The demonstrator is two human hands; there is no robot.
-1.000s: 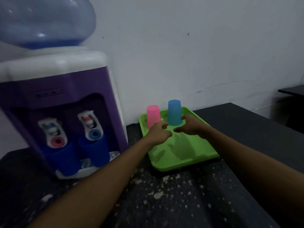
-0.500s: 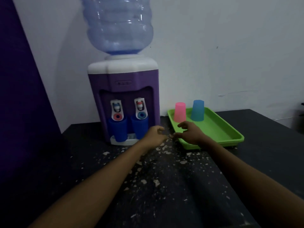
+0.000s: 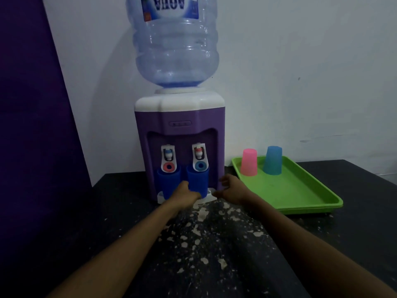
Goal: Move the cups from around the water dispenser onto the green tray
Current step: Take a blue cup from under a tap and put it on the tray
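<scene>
Two dark blue cups stand under the taps of the purple water dispenser point(image 3: 179, 117), one on the left point(image 3: 166, 179) and one on the right point(image 3: 199, 177). My left hand point(image 3: 185, 193) is at their base, its thumb between them, touching the right cup; its fingers are hidden. My right hand point(image 3: 229, 188) hovers with spread fingers just right of the right cup, holding nothing. On the green tray point(image 3: 300, 190) to the right, a pink cup point(image 3: 248, 162) and a light blue cup point(image 3: 272, 160) stand upside down at the far end.
A large water bottle point(image 3: 176, 46) sits on top of the dispenser. A purple panel point(image 3: 28, 125) rises at the left. The black table point(image 3: 214, 244) has pale chipped patches in front of the dispenser. A white wall stands behind.
Both hands have left the tray and moved left to the dispenser's cups. The view has pulled back and now takes in the whole dispenser.
</scene>
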